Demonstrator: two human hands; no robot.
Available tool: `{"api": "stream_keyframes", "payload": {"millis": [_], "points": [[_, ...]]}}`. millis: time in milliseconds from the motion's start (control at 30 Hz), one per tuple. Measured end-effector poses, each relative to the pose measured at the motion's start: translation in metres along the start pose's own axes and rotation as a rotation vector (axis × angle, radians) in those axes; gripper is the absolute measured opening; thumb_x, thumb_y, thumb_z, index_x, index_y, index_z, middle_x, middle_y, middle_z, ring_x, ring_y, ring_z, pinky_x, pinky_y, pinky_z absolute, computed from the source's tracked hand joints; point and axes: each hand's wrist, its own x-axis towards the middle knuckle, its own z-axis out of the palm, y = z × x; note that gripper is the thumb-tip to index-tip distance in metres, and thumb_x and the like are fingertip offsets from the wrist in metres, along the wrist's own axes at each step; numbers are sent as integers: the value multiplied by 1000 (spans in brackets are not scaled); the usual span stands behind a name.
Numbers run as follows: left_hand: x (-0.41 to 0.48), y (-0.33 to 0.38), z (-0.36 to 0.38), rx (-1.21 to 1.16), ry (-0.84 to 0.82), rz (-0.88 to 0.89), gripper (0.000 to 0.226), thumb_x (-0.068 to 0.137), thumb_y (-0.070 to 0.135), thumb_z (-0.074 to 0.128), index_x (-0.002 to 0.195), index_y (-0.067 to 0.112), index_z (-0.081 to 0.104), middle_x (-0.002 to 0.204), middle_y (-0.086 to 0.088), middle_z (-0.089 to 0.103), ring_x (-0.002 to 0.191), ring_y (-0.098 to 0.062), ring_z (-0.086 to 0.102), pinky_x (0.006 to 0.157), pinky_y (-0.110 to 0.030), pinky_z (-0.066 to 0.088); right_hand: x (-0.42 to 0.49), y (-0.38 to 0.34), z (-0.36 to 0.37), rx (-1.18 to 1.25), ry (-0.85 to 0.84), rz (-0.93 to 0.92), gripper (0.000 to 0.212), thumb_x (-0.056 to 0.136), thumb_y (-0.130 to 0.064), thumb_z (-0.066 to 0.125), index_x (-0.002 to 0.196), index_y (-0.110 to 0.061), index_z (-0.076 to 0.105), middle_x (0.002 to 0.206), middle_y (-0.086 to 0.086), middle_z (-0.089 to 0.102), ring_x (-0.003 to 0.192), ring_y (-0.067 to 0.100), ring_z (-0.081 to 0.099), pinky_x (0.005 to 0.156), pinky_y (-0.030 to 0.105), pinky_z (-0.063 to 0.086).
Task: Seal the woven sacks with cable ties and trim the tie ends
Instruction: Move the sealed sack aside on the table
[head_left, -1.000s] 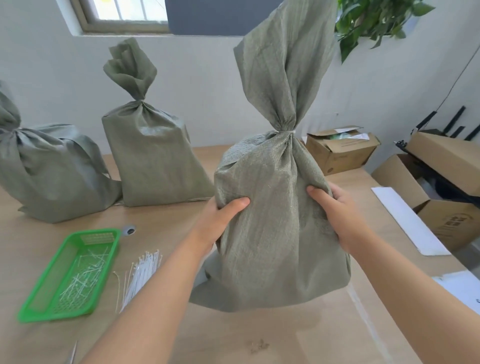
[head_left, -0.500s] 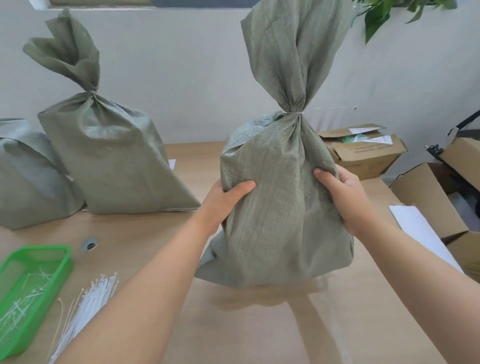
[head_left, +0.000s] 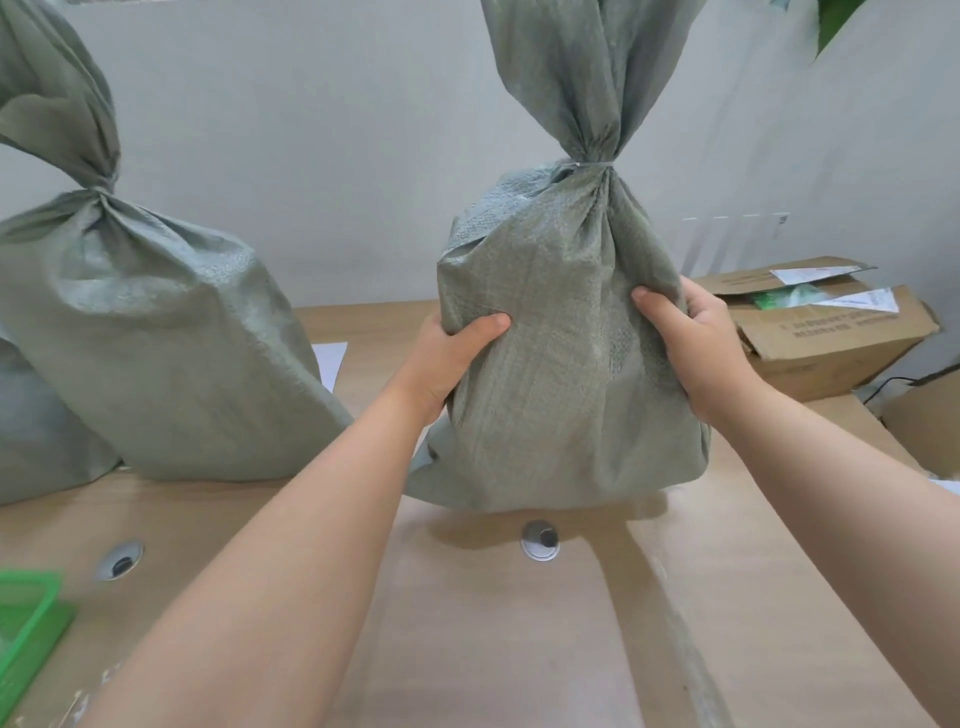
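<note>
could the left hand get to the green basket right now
Probably, once it lets go: the left hand grips the sack, as does the right hand. Nothing stands on the table between it and the green basket at the near left, which is only partly in view.

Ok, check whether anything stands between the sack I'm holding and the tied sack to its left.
Nothing upright shows there. Between the held sack and the left sack lies only tabletop with a flat white paper at the back. The left hand and right hand grip its sides.
</note>
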Motion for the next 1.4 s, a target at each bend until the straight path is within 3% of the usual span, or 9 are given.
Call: {"api": "stream_keyframes", "payload": {"millis": [67,267,567,700,800,1000,1167,1333,1400], "points": [[18,-5,0,-7,-5,-15,36,73,29,71,107,21,66,102,2,75,93,-12,73,76,-27,58,17,10,2,-4,5,-17,25,82,-43,66,97,-25,72,102,15,72,92,23,66,92,58,51],[59,-19,-14,-49,-18,-22,35,73,25,68,107,17,69,100,-1,76,93,-17,73,80,-32,58,54,32,18,-54,17,-33,23,85,-44,65,99,-27,71,105,11,74,102,34,68,93,59,53],[75,-50,-46,54,6,-84,41,76,31,67,116,20,66,107,1,76,99,-17,73,80,-31,57,72,74,53,-179,-52,13,17,88,-45,58,100,-36,67,97,-6,73,99,20,67,95,50,52],[77,-59,-49,123,60,-157,21,92,38,67,110,27,64,113,2,74,106,-18,70,92,-35,54,75,82,57,-238,-69,49,25,87,-43,59,110,-35,63,100,-8,71,101,20,65,95,50,52],[78,-62,-51,133,76,-158,35,92,42,66,122,24,62,118,3,72,109,-16,69,94,-35,54,78,82,58,-255,-60,67,31,84,-46,60,114,-39,61,101,-12,70,103,17,65,96,48,52],[74,-66,-56,110,83,-102,31,94,34,67,123,28,56,120,6,70,107,-11,69,89,-30,55,72,80,51,-187,-60,74,38,83,-44,68,119,-40,59,107,-15,71,101,9,68,95,47,54],[71,-63,-58,116,87,-28,42,95,25,67,135,22,54,124,7,69,106,-5,70,79,-19,56,66,74,48,-149,-71,73,41,87,-34,73,125,-35,57,104,-13,71,91,4,72,86,40,58],[68,-61,-57,144,90,-9,48,93,23,70,137,22,50,126,6,67,105,-4,69,79,-18,57,61,65,47,-181,-92,89,43,88,-29,73,128,-32,55,108,-9,70,96,19,72,85,49,59],[67,-62,-58,154,89,4,51,92,22,70,139,21,49,127,6,66,107,-4,68,79,-17,56,61,64,46,-181,-97,87,45,87,-29,73,129,-32,55,109,-10,69,96,17,71,86,51,59]]}}
